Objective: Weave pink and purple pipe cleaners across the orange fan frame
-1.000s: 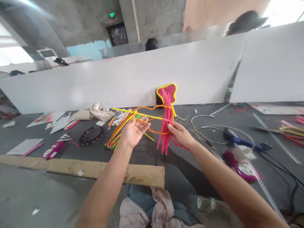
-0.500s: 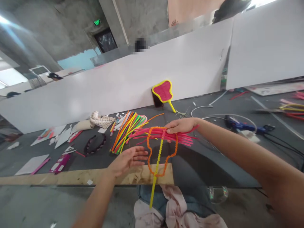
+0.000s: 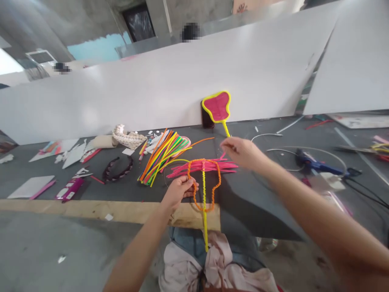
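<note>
Left hand [image 3: 179, 190] pinches the orange fuzzy-wire loop [image 3: 219, 178]. The right hand [image 3: 243, 152] has its fingers nipped on one pink fuzzy-wire strand [image 3: 224, 154]. A tug might scatter the loose pink bundle [image 3: 227, 166] just below them.

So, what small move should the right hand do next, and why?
Probably lay the pink strand it seems to pinch flat across the orange loop, beside the others. The left hand grips the loop's left side, the pink strands already lie across it, and the right hand hovers just above them.
</note>
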